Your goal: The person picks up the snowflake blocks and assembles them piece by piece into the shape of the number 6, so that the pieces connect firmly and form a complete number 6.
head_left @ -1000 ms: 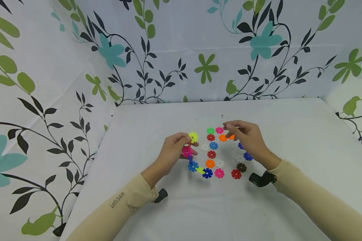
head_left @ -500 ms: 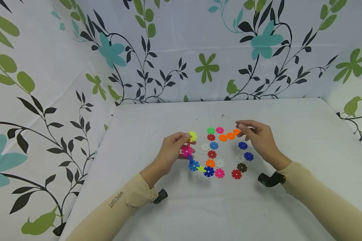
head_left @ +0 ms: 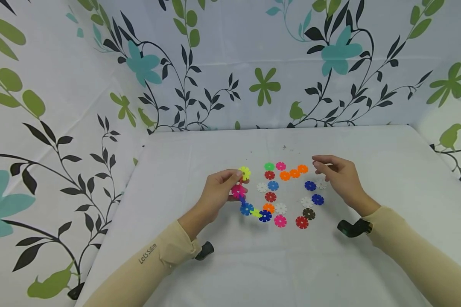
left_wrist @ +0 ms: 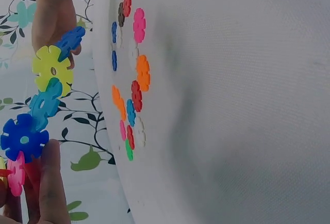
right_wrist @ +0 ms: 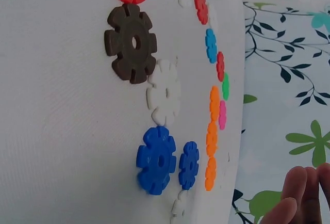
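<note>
My left hand [head_left: 215, 196] pinches a chain of interlocked flower-shaped plastic discs, near its yellow end disc [head_left: 245, 173]. A pink disc [head_left: 238, 191] sits by the fingers, and the chain droops through a light blue disc [head_left: 247, 209] to a dark blue disc [head_left: 265, 215]. In the left wrist view the linked yellow disc [left_wrist: 52, 72] shows clearly. My right hand [head_left: 338, 177] hovers over the table with fingers loosely bent and nothing in them. Nearest to it lie a row of touching orange discs [head_left: 294, 173], a blue disc [head_left: 310, 185] and a white disc [head_left: 320, 183].
Loose discs lie flat on the white table [head_left: 223, 273], among them a green disc [head_left: 269, 166], a brown disc [right_wrist: 129, 43] and a red disc [head_left: 301, 222]. A patterned curtain [head_left: 215, 64] stands behind. Each sleeve has a black wrist device [head_left: 205, 251].
My right hand has moved right, away from the orange discs, uncovering them and the blue and white discs. My left hand keeps its hold on the chain and has barely shifted.
</note>
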A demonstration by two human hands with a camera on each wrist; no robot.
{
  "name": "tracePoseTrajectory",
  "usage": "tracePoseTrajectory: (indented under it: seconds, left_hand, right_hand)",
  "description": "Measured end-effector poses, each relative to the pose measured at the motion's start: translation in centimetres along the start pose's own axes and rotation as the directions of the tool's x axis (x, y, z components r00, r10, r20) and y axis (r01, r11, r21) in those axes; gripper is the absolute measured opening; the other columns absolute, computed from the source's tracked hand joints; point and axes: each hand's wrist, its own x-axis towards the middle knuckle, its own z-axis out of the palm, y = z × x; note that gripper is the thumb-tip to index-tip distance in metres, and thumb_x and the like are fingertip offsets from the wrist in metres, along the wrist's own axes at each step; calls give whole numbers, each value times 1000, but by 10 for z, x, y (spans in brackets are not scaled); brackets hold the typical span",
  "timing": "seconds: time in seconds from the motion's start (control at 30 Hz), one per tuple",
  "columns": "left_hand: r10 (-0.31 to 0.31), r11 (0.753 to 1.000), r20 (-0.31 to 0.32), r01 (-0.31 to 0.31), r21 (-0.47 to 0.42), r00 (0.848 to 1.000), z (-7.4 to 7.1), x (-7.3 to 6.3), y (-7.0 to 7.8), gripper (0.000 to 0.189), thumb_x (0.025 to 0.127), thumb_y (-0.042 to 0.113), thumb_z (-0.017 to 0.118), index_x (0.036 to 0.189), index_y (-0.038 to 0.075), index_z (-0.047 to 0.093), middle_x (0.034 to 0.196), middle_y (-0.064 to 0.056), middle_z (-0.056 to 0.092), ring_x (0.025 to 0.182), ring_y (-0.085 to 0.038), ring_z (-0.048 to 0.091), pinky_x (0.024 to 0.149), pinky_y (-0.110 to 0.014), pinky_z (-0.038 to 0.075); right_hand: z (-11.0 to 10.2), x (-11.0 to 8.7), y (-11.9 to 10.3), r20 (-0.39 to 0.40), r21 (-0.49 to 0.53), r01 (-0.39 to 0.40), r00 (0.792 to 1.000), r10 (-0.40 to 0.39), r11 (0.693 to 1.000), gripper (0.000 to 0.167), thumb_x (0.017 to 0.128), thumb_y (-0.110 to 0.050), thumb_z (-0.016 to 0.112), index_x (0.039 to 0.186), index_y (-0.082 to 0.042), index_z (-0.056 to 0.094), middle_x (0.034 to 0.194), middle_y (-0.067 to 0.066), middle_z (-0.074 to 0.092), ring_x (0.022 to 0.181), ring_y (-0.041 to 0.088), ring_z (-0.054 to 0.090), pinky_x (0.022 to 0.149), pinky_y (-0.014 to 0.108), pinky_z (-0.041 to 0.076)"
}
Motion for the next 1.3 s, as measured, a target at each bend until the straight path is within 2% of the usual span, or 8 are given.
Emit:
tracePoseTrajectory:
  seconds: [0.23,0.4,0.7,0.93,1.0,1.13,1.3]
  left_hand:
    - [-21,999,-1,21,-30,1000,1,0,1,34,104,32,59,129,11,68,112,-5,72,95,-22,71,79,-34,59]
    - [-40,998,-1,40,-48,999,1,0,2,33,104,33,59,127,11,68,113,-6,72,98,-23,69,79,-34,59]
    - [-52,997,-12,52,-50,999,2,0,2,34,103,33,61,127,10,68,113,-6,70,100,-23,64,78,-34,60]
    - [-60,997,-17,59,-44,998,3,0,1,33,103,32,61,127,11,69,113,-6,70,103,-25,63,79,-35,60]
    - [-59,998,-19,58,-40,998,3,0,1,33,103,32,61,127,11,68,113,-6,70,104,-25,63,79,-35,60]
    - [-55,998,-15,55,-41,998,3,0,0,33,103,32,61,128,12,68,113,-5,71,103,-25,63,79,-35,60]
    - [-49,998,-8,49,-39,999,3,-1,-1,33,103,33,61,127,12,68,112,-5,72,104,-25,63,79,-35,60]
  right_hand:
    - [-5,2,6,79,-89,-136,987,143,987,50,102,-45,59,136,-8,63,128,15,63,102,30,61,83,31,53]
    - [-5,4,8,121,-116,-178,974,191,977,51,101,-44,60,137,-8,63,131,17,61,107,33,59,89,40,50]
    - [-7,6,18,153,-150,-175,968,198,973,48,102,-39,61,136,-6,63,133,20,60,111,35,57,94,46,48]
    - [-9,9,23,214,-173,-196,949,231,965,43,99,-32,67,133,-7,65,131,18,62,109,34,56,87,39,49]
    - [-9,10,24,234,-194,-198,942,241,961,42,98,-31,68,133,-8,66,130,17,62,108,33,57,85,38,49]
    - [-8,10,25,257,-253,-177,936,242,951,40,96,-30,70,129,-9,68,125,17,63,107,34,59,86,43,52]
    - [-4,10,25,263,-339,-121,940,217,933,37,95,-29,72,126,-9,70,120,17,64,104,36,60,83,46,55]
